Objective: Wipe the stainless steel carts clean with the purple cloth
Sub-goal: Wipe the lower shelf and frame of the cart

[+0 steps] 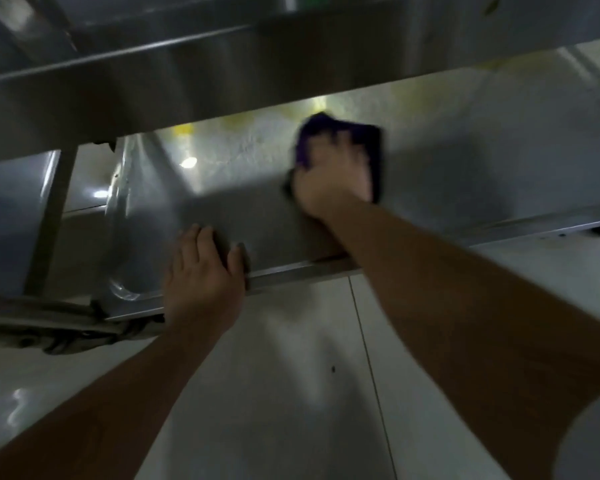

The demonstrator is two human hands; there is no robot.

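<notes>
The cart's lower shelf (243, 199) runs long from left to right, rising slightly rightward. On it, beneath the upper shelf (187, 84), the right hand (333, 181) presses the bunched purple cloth (343, 133). The left hand (201, 275) grips the shelf's near rim, fingers curled over. No writing is readable.

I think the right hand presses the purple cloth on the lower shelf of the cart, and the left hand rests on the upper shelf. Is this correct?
Not quite. The head view shows the left hand gripping the front edge of the same lower shelf, not the upper shelf. The right hand does press the purple cloth on the lower shelf.
</notes>
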